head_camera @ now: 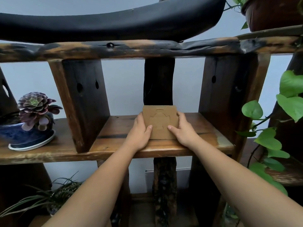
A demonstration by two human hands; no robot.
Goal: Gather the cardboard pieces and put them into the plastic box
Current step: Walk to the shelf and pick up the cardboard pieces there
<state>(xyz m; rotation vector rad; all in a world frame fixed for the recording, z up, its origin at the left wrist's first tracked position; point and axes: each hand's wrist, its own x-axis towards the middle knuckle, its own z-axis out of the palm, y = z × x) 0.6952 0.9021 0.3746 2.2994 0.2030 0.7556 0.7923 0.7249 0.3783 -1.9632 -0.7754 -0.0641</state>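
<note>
A stack of brown cardboard pieces [160, 122] with cut-out outlines stands tilted on the wooden shelf board [118, 141], leaning back toward a dark post. My left hand [139, 133] grips the stack's left edge, thumb on its front face. My right hand [184, 130] grips the right edge the same way. The stack is squeezed between both hands. No plastic box is in view.
A succulent in a blue pot [31, 125] sits on the same shelf at the left, past a thick wooden upright [82, 102]. A second upright [226, 95] stands on the right. Green vine leaves [275, 125] hang at the right. A grassy plant [49, 199] is below left.
</note>
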